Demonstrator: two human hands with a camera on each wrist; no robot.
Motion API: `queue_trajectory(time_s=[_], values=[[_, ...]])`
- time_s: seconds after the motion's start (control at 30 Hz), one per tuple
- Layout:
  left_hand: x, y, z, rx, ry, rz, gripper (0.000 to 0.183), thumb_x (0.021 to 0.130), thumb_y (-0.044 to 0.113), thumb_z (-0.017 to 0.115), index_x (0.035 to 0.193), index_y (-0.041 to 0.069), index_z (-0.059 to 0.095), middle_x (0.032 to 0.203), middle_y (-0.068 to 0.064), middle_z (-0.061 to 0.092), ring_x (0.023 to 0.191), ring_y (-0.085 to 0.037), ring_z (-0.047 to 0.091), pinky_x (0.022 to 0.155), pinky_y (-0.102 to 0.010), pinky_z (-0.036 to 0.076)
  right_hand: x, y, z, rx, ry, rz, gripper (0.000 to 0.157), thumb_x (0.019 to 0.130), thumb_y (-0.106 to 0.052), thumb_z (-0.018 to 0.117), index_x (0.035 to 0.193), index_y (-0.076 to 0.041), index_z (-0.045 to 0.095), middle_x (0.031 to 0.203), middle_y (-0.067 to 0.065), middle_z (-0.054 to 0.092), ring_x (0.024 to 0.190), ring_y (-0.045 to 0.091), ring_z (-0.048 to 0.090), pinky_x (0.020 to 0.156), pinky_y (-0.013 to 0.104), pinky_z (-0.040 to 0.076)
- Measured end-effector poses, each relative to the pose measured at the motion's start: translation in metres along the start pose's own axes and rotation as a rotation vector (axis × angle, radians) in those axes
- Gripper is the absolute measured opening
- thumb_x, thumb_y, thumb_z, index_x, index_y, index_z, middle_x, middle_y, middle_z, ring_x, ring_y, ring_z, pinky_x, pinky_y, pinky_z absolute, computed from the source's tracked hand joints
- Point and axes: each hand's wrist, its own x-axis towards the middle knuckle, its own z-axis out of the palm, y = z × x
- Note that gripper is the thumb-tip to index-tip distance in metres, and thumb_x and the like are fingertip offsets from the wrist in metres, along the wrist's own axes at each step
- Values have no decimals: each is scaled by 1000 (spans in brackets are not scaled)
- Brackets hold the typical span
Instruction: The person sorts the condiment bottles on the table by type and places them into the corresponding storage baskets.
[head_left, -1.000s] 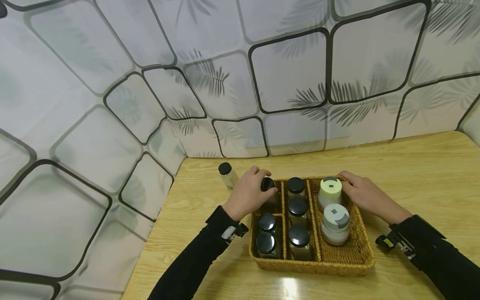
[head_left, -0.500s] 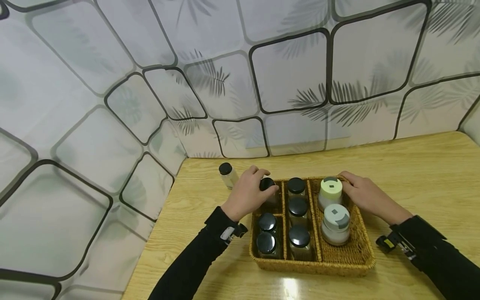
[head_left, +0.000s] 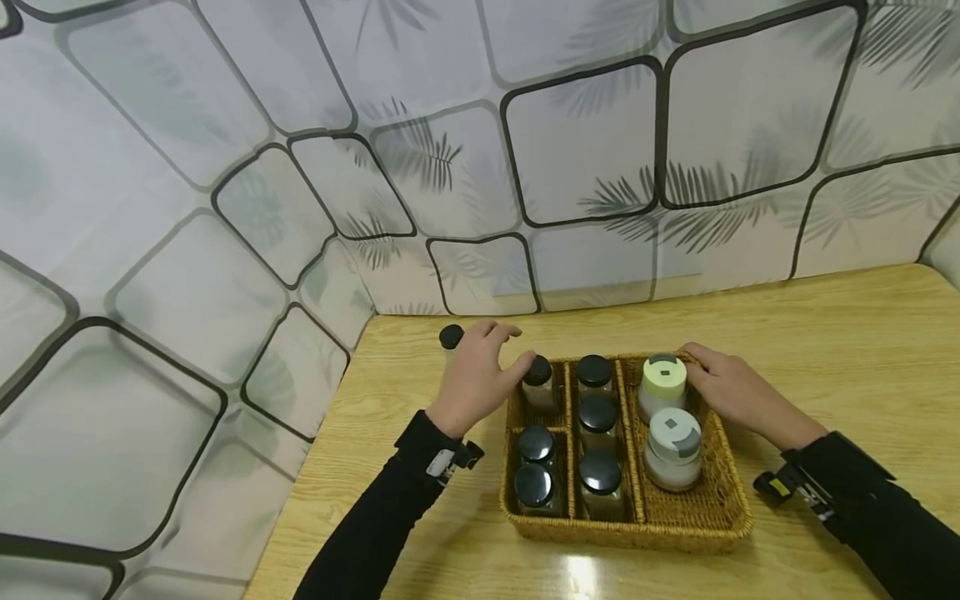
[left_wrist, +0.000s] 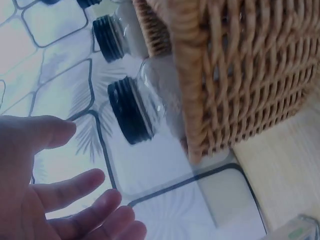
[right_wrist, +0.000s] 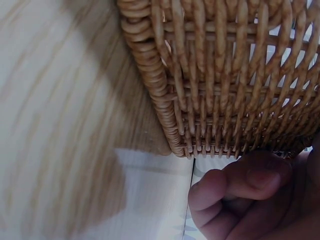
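Note:
A divided wicker basket (head_left: 630,533) stands on the table. My left hand (head_left: 472,379) hovers by its back left corner, fingers spread and holding nothing. Just right of the thumb, a black-lidded glass jar (head_left: 540,387) stands upright in the back left compartment. In the left wrist view, a gap shows between that hand (left_wrist: 65,190) and the black lid (left_wrist: 129,110). My right hand (head_left: 731,392) grips the basket's rim at the back right corner; in the right wrist view its fingers (right_wrist: 245,182) are curled at the wicker. Another black-lidded jar (head_left: 452,337) outside the basket is mostly hidden behind my left hand.
Two jars with black lids (head_left: 536,483) fill the front left compartment. Several more (head_left: 597,412) line the middle one. On the right stand a yellow-lidded jar (head_left: 663,375) and a white-lidded jar (head_left: 673,450). A patterned cloth wall (head_left: 585,150) borders the wooden table (head_left: 825,350).
My left hand has let go of the jar in the back left compartment and moved left, its fingers spreading. The jar stays in the basket. My right hand has kept its place on the rim.

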Motion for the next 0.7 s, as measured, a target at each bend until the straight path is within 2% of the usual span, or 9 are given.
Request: queue_trajectory(time_s=[0.07,0.27,0.47,0.7], values=[[0,-2,-3,15,28,-8,35,96,38,54,116,11,63,109,-8,57,99,-18,49,80,-35,47,0,1,1,4,2,-1,36,106,-31,26,121,-10,50,68,8,45,48,18,38,45,33,34],[1,-11,-10,31,105,-19,33,95,32,56,117,9,63,105,-9,56,97,-18,49,80,-35,47,1,2,2,7,2,1,37,106,-33,25,121,-11,51,69,9,46,48,18,38,45,33,34],[0,-22,-15,25,116,-62,33,96,31,55,117,7,63,106,-9,55,97,-20,47,80,-36,47,1,2,2,7,1,4,37,106,-33,25,121,-11,50,70,9,47,49,18,39,45,33,35],[-1,-38,-16,58,135,-84,32,96,27,55,116,4,63,107,-12,55,95,-22,46,86,-39,43,0,0,0,9,-10,8,37,106,-31,26,124,-8,49,70,9,46,47,17,37,45,33,34]])
